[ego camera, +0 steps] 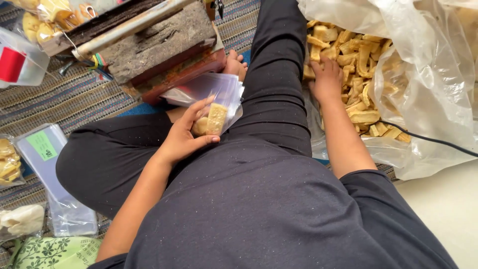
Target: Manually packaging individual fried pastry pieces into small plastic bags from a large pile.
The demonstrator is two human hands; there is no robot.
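Left hand (185, 135) at frame centre gripping small clear bag (215, 97) with crackers; right hand (326, 79) upper right, fingers spread open on cracker pile (359, 74).

Clear small pouch (214, 99), held in the left hand (186, 134), contains pale yellow pieces. Large clear plastic bag (428, 84) (open, at right) holds yellow snack strips. At left: stacked empty pouches (59, 184) bearing a green rectangular label (42, 145); a filled pouch (9, 162) beside them.
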